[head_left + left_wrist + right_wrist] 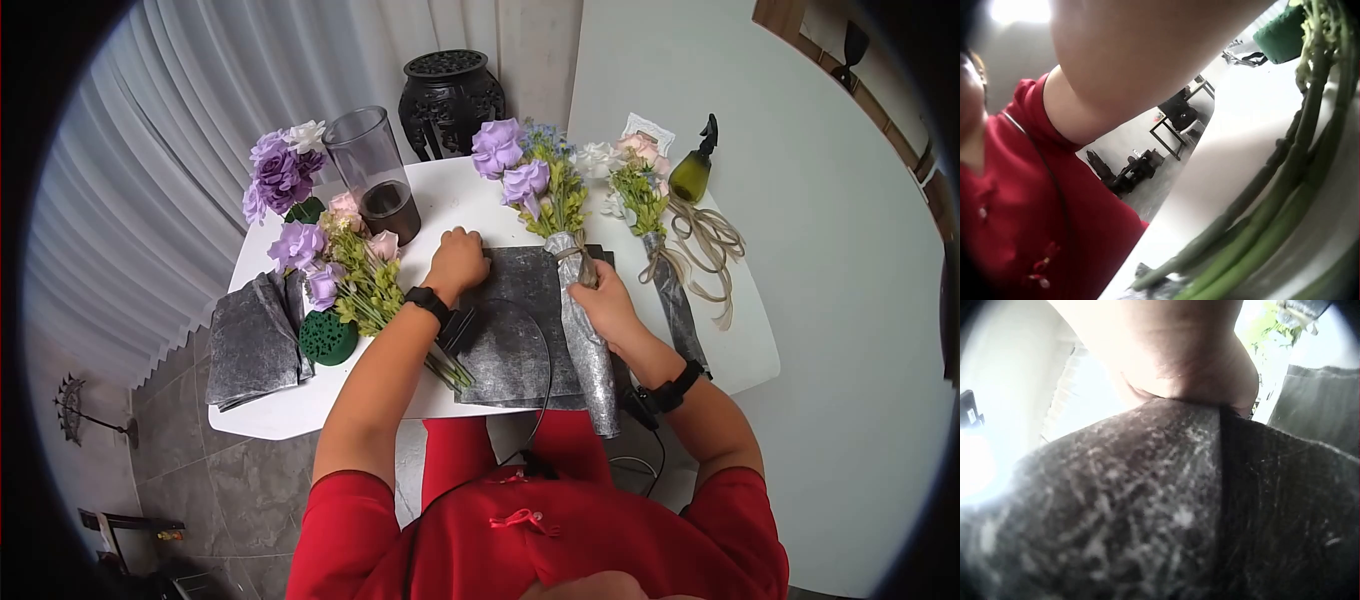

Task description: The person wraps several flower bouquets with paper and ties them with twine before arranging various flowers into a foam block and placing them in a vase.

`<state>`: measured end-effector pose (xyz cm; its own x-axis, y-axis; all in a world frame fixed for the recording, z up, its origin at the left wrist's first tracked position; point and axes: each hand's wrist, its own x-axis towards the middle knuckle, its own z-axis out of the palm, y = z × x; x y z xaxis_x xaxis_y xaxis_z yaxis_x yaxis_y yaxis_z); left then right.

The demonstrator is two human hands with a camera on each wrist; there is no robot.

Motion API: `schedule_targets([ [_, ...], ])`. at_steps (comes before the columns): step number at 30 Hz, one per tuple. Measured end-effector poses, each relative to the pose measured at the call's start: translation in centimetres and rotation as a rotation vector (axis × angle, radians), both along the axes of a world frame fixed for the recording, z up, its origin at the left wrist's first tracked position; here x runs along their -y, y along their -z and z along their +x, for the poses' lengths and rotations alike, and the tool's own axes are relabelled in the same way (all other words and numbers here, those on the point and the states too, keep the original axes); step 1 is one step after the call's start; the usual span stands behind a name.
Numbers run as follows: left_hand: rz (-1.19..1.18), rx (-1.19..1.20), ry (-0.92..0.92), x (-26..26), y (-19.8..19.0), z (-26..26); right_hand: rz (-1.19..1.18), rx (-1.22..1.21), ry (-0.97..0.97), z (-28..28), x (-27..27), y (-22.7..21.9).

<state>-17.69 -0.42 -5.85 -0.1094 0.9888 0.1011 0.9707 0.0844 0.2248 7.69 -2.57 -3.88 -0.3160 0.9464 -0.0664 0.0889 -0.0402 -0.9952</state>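
My right hand (608, 302) grips a bouquet wrapped in grey paper (588, 365), just below the ribbon (568, 253) round its neck. Lilac roses (526, 182) and green sprigs top it, pointing away from me. Up close in the right wrist view, the mottled wrapping paper (1116, 487) spreads beneath that hand. My left hand (460, 264) rests at the far left corner of a dark sheet of paper (505, 350), fingertips turned down and partly hidden. Left of it lies an unwrapped bunch of lilac and pink flowers (345, 255), its bare green stems (1291, 169) reaching toward the near edge.
A second wrapped bouquet (672, 305) lies at right beside loose ribbon (708, 240) and a green spray bottle (690, 178). At left are folded dark paper (255, 345), green floral foam (328, 338), a tall glass vase (365, 145) and purple flowers (280, 178).
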Motion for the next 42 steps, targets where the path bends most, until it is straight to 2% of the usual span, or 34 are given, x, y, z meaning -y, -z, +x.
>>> schedule_targets([
  [1,-0.152,0.035,0.021,-0.5,0.2,-0.2,-0.002,0.001,0.001,-0.1,0.0,0.1],
  [2,-0.155,0.037,0.022,-0.6,0.8,-0.2,0.007,-0.007,0.010,-0.2,-0.1,0.1],
  [5,-0.052,-0.012,0.006,-0.1,0.2,0.4,0.010,-0.029,0.028,-0.8,-0.2,0.3],
  [7,0.000,0.113,-0.072,-0.2,0.5,0.1,-0.002,-0.044,0.040,-0.8,-0.4,1.1],
  [8,-0.002,0.114,-0.073,-0.6,0.6,-0.2,0.039,0.013,0.039,-0.9,-0.6,2.1],
  [10,-0.165,0.100,0.003,-1.3,0.6,-0.9,0.050,0.087,0.039,-1.0,-0.6,3.3],
  [14,-0.179,0.130,0.053,-1.1,0.6,-0.9,0.143,0.221,0.018,-0.7,-0.7,4.4],
  [16,-0.015,0.220,-0.023,-0.9,1.1,-0.7,0.193,0.309,-0.010,-0.7,-0.6,4.0],
  [17,-0.015,0.221,-0.023,-0.5,1.4,-0.6,0.193,0.310,-0.010,-0.7,-0.6,4.3],
  [19,0.317,0.095,-0.111,1.2,0.5,0.4,0.281,0.352,-0.008,-0.6,-0.7,5.1],
  [20,0.316,0.095,-0.111,1.9,-0.1,1.0,0.281,0.352,-0.008,-0.4,-0.7,5.1],
  [22,0.526,-0.054,-0.021,3.4,-1.7,2.1,0.265,0.321,-0.034,-0.4,-0.3,4.5],
  [23,0.522,-0.057,-0.022,3.8,-2.2,2.6,0.262,0.318,-0.036,-0.4,-0.3,4.4],
  [25,0.467,0.358,0.217,4.2,-2.6,3.9,0.304,0.464,-0.078,-0.2,-0.2,3.7],
  [26,0.427,0.521,0.242,4.4,-2.2,4.9,0.303,0.466,-0.080,-0.1,-0.1,2.9],
  [27,0.386,0.682,0.267,4.7,-1.8,5.9,0.303,0.592,-0.123,-0.1,0.2,1.7],
  [28,0.419,0.635,0.306,4.5,-0.9,6.4,0.303,0.719,-0.164,0.0,0.4,0.8],
  [29,0.410,0.659,0.312,4.5,-0.1,6.9,0.303,0.722,-0.163,0.1,0.5,0.5],
  [31,0.352,0.741,0.310,4.5,0.9,7.5,0.469,0.765,-0.210,0.9,0.5,0.2],
  [32,0.353,0.744,0.310,4.5,1.4,7.6,0.469,0.768,-0.210,1.3,0.1,0.5],
  [34,0.351,0.804,0.387,4.8,1.3,7.7,0.224,0.459,-0.312,2.0,-1.1,1.4],
  [35,0.352,0.805,0.386,5.0,1.3,7.7,0.225,0.461,-0.313,2.3,-1.7,1.7],
  [37,0.312,0.725,0.406,5.5,0.9,7.9,0.068,0.387,-0.254,2.6,-2.7,1.9],
  [38,0.391,0.660,0.430,5.3,1.6,7.9,0.148,0.300,-0.218,2.8,-3.1,2.8],
  [42,0.343,0.654,0.403,5.5,1.2,8.2,0.128,0.378,-0.163,2.7,-3.9,2.4],
])
